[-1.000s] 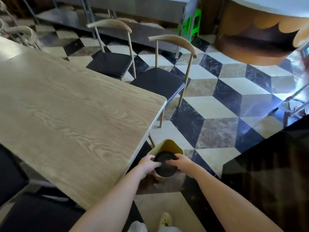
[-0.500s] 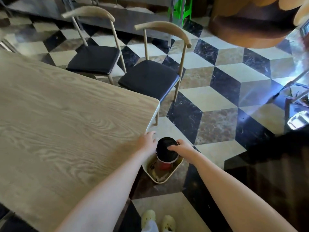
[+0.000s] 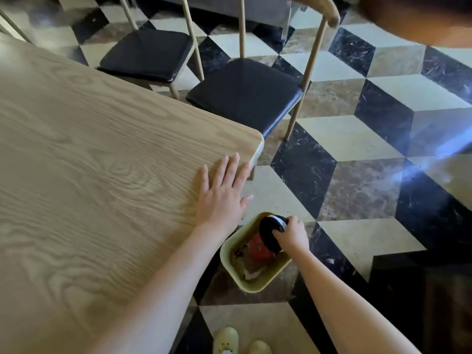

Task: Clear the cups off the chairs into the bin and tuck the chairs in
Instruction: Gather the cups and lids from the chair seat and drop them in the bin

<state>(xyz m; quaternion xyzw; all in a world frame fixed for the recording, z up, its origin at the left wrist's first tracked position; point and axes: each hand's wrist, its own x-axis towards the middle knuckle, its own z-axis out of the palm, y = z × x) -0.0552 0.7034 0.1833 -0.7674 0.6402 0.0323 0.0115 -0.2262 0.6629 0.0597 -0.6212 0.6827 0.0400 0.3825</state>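
The right hand (image 3: 291,235) is gripping a black-lidded cup (image 3: 271,232) inside the yellow rectangular plastic bin (image 3: 258,283) on the floor. The left hand (image 3: 221,194) is lying open and flat on the light wood-grain tabletop (image 3: 102,175). Two black-cushioned, tan-framed chairs (image 3: 245,93) are standing beyond the tabletop corner.

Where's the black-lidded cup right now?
In the head view, lower centre: the cup is tilted over the yellow bin on the floor, held by the right hand, just off the table corner.

Checkered floor (image 3: 344,139): yellow bin (image 3: 258,284), two chairs (image 3: 245,93); table (image 3: 89,175) bare
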